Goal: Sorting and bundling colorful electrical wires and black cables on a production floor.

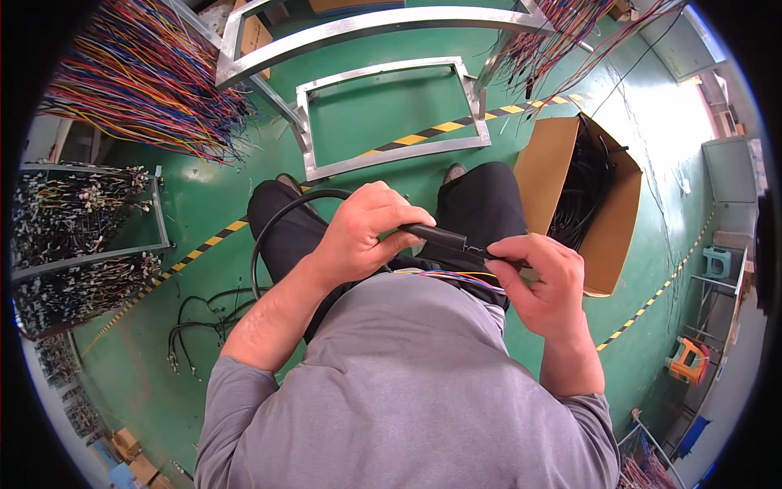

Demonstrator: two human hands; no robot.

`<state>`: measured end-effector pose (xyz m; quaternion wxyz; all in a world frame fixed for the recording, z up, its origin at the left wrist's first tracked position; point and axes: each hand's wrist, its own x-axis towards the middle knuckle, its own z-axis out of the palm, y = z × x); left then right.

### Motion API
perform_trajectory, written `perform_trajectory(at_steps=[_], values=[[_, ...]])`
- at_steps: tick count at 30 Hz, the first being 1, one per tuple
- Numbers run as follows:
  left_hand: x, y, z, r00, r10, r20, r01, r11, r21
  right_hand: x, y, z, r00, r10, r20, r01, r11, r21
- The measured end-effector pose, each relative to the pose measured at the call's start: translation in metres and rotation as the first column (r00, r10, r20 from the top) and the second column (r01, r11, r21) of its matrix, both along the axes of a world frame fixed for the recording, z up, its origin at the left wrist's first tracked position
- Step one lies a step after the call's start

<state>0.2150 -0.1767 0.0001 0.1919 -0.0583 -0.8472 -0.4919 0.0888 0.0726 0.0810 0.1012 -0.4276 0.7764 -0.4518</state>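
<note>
Above the lap (pixel 487 200), the black tube (pixel 442 236) is probably feeling light, bendy and smooth. The left hand (pixel 368 228) is wrapping its fingers around the tube, seemingly the safest grip; the right hand (pixel 544 277) is pinching the thin end (pixel 478 251), probably needing gentleness.

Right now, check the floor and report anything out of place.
Thin black cables sprawl on the green floor to your left, which looks untidy because other black lengths sit in the cardboard box. They may, though, belong to the held black tube.
</note>
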Motion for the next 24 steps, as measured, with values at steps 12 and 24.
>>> perform_trajectory(at_steps=[12,24], values=[[0.001,0.001,-0.001,0.999,-0.042,0.018,0.042,0.999,-0.007,0.001,-0.01,-0.003,0.985,0.028,0.173,-0.048,0.992,0.113],[0.001,0.003,-0.003,0.999,-0.03,-0.024,0.026,0.989,-0.144,-0.005,-0.007,-0.017,0.984,0.174,-0.032,-0.169,0.979,0.117]])
